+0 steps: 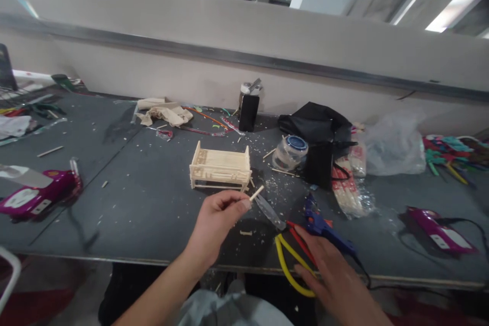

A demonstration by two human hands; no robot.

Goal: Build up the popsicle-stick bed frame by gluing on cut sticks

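My left hand (218,222) is raised above the near part of the dark table (145,198), fingers pinched on a short wooden stick (256,193). Just beyond it stands a small pale wooden model shaped like a bed frame (220,168). My right hand (331,274) lies fingers-down near the table's front edge on the yellow and red handles of a cutting tool (286,252); the tool's shiny blade (269,212) points up-left toward the stick. A blue glue gun (324,226) lies right beside this hand.
Wood chips litter the table. A clear jar with a blue lid (291,152), a black bag (315,125), a pack of sticks (349,188) and a clear plastic bag (395,145) sit right. Purple glue guns (36,194) (439,229) lie on both sides. A black box (248,110) stands at the back.
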